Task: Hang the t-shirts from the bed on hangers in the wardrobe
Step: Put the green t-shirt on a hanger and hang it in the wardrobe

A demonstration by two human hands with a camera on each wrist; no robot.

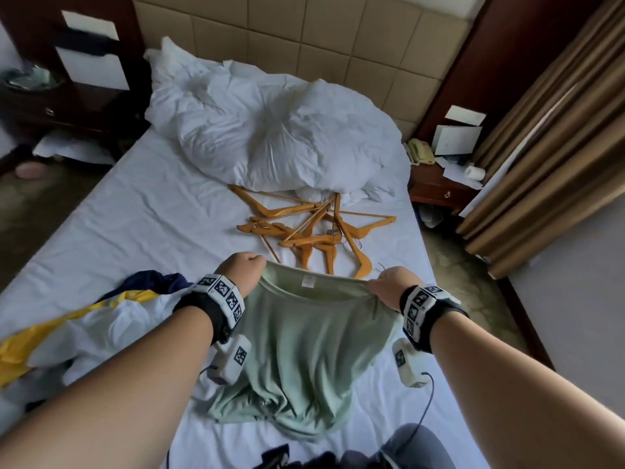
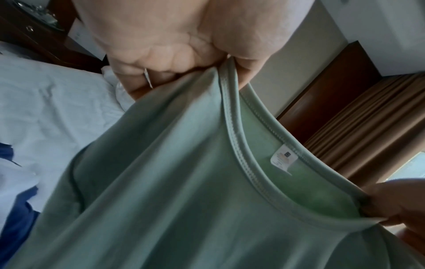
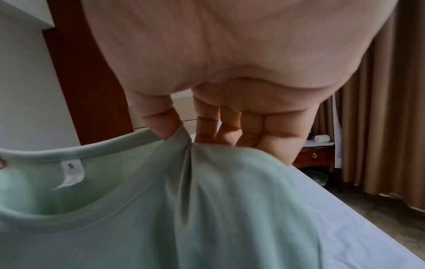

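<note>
A person stands at the foot of a bed (image 1: 142, 211) and holds up one pale green t-shirt (image 1: 304, 340) by its neckline. At the far left, one crumpled pile of white, yellow and navy clothing (image 1: 77, 319) lies on the sheet. The left hand (image 1: 241, 270) is a closed fist gripping the collar's left side. The right hand (image 1: 389, 286) pinches the collar's right side, thumb and fingers curled into the fabric. The two hands are apart, stretching the neck open; the hem rests bunched on the sheet. Beyond them lies a tangled heap of wooden hangers (image 1: 314, 231), roughly seven, below one rumpled white duvet (image 1: 270, 130).
</note>
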